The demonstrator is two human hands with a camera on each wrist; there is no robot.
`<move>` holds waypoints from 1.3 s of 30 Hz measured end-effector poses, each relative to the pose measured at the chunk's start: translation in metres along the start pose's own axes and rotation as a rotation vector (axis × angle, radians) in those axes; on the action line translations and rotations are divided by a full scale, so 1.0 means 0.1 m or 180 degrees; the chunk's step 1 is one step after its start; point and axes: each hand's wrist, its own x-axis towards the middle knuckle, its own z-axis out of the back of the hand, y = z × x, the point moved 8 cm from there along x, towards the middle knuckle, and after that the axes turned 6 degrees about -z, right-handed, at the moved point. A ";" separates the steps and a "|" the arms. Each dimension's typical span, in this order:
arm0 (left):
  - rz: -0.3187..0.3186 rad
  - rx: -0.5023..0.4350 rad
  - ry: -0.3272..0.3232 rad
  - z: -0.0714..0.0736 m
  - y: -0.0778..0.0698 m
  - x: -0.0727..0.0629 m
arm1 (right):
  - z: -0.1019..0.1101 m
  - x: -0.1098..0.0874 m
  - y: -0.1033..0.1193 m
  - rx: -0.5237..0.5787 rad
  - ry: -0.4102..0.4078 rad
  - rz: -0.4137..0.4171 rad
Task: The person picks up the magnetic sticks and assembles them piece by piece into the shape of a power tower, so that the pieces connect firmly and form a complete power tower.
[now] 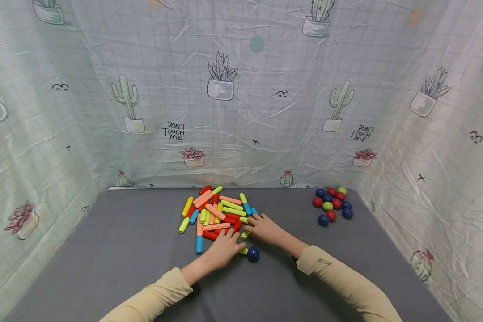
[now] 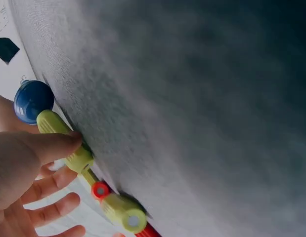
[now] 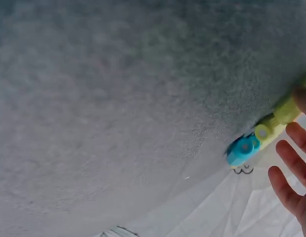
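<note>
A loose heap of red, yellow, blue, salmon and yellow-green magnetic rods [image 1: 207, 210] lies on the grey table. My left hand [image 1: 224, 248] is at the heap's near edge. Its thumb and index finger pinch a yellow-green rod [image 2: 51, 122], while the other fingers spread loosely. A dark blue ball [image 1: 253, 254] sits at that rod's end. My right hand [image 1: 265, 230] reaches to the heap's right side, where thumb and index finger pinch another yellow-green rod [image 3: 287, 109]. Beyond its straight outer fingers lie a yellow and a cyan rod [image 3: 241, 150].
At the back right of the table [image 1: 145, 268] stands a cluster of red, blue and yellow-green balls [image 1: 336, 204]. A pale cloth printed with cacti [image 1: 221, 80] hangs along the back and both sides.
</note>
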 end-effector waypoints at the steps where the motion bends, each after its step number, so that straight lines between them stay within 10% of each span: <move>1: 0.0003 0.0009 0.0019 0.00 0.01 0.00 | 0.00 -0.02 -0.01 -0.0006 0.0005 -0.0001; 18: -0.0120 0.0341 -0.0149 0.04 -0.03 0.16 | 0.21 -0.51 0.07 0.0015 -0.0022 0.0240; 25: -0.0102 -0.0059 -0.0478 0.21 -0.13 0.13 | 0.22 -0.59 0.01 0.0178 -0.0021 0.0237; 33: -0.0235 0.0088 -0.0400 0.12 -0.29 0.14 | 0.09 -0.80 -0.49 0.0082 -0.0171 -0.0168; 39: -0.0269 0.0078 -0.0222 0.07 -0.33 0.11 | 0.04 -1.14 -1.13 -0.0070 -0.0289 -0.0996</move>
